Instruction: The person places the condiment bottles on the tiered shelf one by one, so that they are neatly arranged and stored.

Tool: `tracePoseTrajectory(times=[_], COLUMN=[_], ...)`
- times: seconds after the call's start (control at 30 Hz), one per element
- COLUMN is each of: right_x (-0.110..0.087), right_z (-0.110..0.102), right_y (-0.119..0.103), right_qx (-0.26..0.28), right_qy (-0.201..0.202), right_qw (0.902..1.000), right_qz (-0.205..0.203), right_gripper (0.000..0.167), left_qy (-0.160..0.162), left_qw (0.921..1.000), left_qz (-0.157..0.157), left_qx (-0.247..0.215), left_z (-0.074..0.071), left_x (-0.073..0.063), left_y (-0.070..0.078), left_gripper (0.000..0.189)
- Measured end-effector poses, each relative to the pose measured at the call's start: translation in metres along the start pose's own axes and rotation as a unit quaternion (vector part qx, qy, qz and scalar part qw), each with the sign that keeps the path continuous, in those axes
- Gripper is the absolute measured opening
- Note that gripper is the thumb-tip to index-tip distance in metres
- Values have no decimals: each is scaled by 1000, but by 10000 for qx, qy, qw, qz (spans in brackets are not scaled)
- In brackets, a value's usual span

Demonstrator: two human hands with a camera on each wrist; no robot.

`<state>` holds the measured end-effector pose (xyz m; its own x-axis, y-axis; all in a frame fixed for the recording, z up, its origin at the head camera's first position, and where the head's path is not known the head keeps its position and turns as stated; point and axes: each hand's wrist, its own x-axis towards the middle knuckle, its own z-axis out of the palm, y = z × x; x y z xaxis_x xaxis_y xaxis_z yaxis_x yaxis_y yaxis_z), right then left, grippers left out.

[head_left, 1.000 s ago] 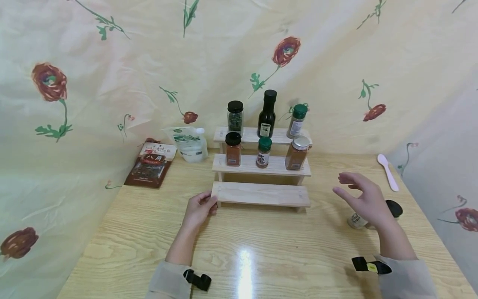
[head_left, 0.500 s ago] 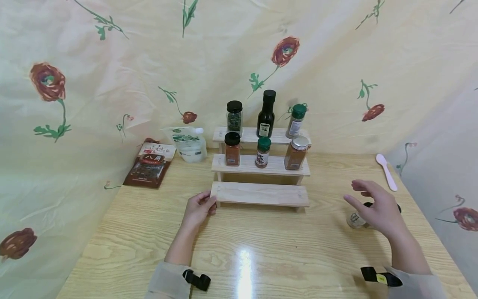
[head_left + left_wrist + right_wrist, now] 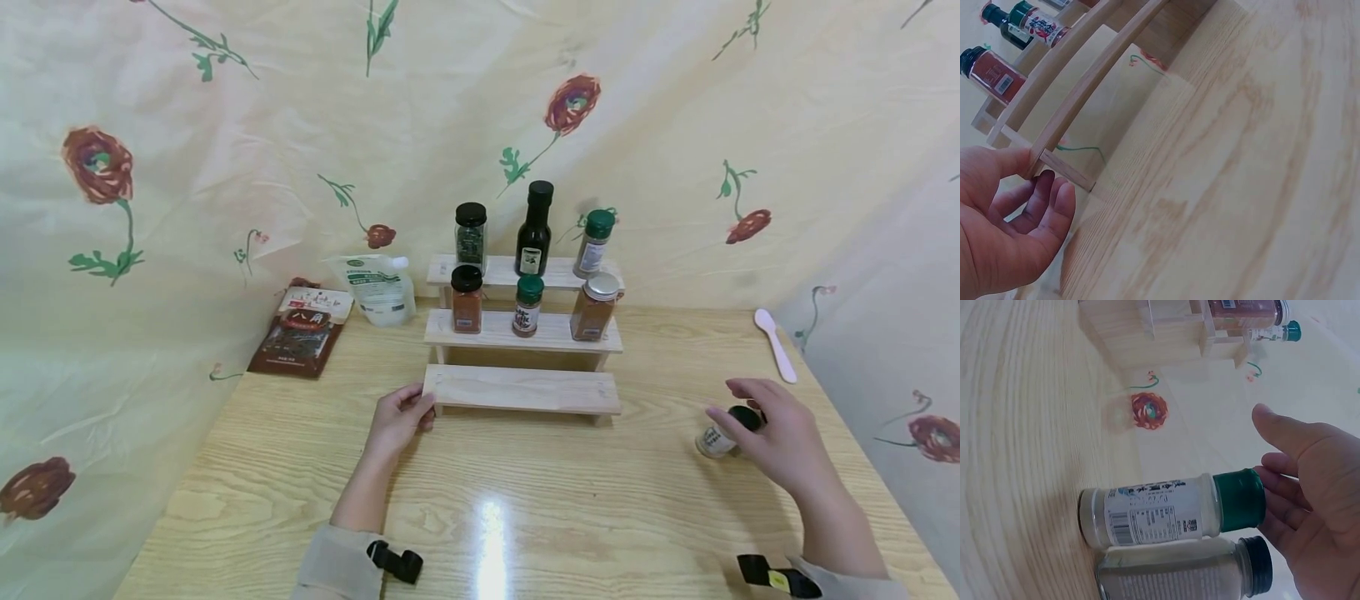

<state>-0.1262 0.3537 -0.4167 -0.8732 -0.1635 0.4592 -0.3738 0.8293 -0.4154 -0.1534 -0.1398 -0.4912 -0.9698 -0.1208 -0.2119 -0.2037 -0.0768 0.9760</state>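
A three-step wooden spice rack [image 3: 521, 390] stands at the middle of the table. My left hand [image 3: 402, 418] pinches the left end of its lowest step, thumb on top and fingers curled below. My right hand [image 3: 780, 429] is at the right, beside a shaker bottle [image 3: 1154, 509] with a white label and a dark green cap. In the right wrist view the fingers are right at that cap [image 3: 1240, 499], while the thumb stands apart from it. A glass jar [image 3: 1175, 572] with a black lid stands close beside the shaker; my hand hides it in the head view.
Several spice jars and a dark sauce bottle [image 3: 534, 233] stand on the two upper steps. Left of the rack are a brown spice packet [image 3: 300, 333] and a white spouted pouch [image 3: 378, 287]. A pink spoon [image 3: 776, 346] lies at the right edge, near the flowered cloth backdrop.
My right hand has moved right and down to the shaker bottle, its fingers now around the cap's far side. The left hand has stayed on the rack.
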Motion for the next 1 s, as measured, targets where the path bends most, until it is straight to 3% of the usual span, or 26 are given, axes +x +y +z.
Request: tracePoseTrajectory(times=[0.33, 0.63, 0.83, 1.0], right_x=[-11, -8, -10, -11], right_z=[-6, -2, 0, 0], right_y=[6, 2, 1, 3], right_qx=[-118, -172, -218, -318], right_qy=[194, 379, 144, -458], right_qw=[9995, 9973, 9985, 9973], right_qz=[-216, -601, -474, -473], right_gripper=[43, 48, 51, 56], left_qy=[-34, 8, 12, 5], left_qw=[10000, 10000, 10000, 9999], left_qz=[-1, 18, -4, -54], left_qx=[33, 57, 75, 109], left_z=[-1, -2, -1, -1], left_x=[1, 0, -1, -1], left_y=[-1, -1, -1, 0], left_gripper=[34, 35, 35, 37])
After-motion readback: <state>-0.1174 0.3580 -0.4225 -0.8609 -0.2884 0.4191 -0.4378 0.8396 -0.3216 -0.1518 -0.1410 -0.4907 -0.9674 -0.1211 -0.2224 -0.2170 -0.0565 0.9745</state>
